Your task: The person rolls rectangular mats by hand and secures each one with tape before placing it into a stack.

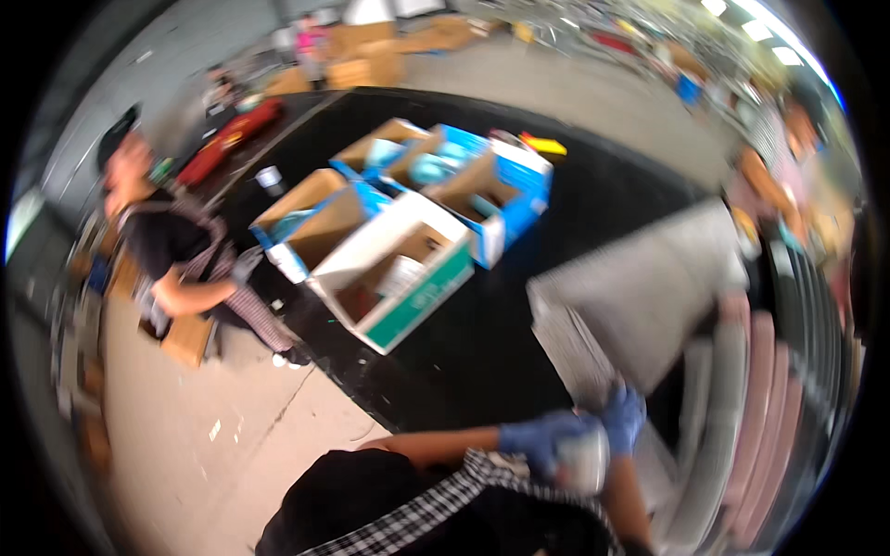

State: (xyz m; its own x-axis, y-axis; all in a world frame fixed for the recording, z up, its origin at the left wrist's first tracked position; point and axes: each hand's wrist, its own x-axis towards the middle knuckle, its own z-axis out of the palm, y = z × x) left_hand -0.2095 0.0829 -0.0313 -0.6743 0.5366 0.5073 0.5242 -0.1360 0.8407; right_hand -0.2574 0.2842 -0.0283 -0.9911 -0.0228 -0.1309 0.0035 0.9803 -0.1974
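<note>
In a blue glove, my left hand (545,439) is closed on a white, rounded object (584,461), perhaps a roll or a tub; blur hides its exact kind. Right beside it, my right hand (625,417), gloved in blue too, is raised at the near corner of a stack of grey sheets (640,287). Its fingers are smeared by motion, and I cannot tell whether they touch the sheets or the white object. The grey stack lies tilted across the right side of the black table (445,361).
Several open cardboard boxes, among them a green-and-white box (422,301), stand mid-table with light-blue items inside. A yellow object (545,145) lies behind them. Grey and pink padded pieces (756,408) line the right. One person (176,232) stands at left, another (783,167) at far right.
</note>
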